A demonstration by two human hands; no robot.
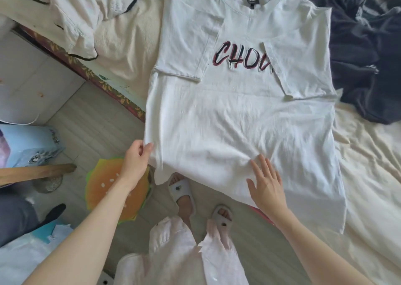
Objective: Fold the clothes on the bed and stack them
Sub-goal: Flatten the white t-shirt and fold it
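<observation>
The white T-shirt (pixel 238 122) lies spread on the bed (pixel 368 165), both sleeves folded in. The left hand (pixel 135 161) pinches its lower side edge between thumb and fingers (pixel 148 149). The right hand (pixel 268 185) rests flat near the hem, fingers straight, with the dark garment (pixel 364 57) well beyond them.

A single wide-angle view from a camera worn on the person's head, looking steeply down and forward over the edge of the bed (pixel 368 176). Both forearms reach up from the bottom corners, with the left hand (pixel 135 161) and right hand (pixel 265 185) close below the lens. The floor (pixel 91 119) and the person's own slippered feet sit directly beneath. Straight lines bend toward the picture's edges. No second view exists.
</observation>
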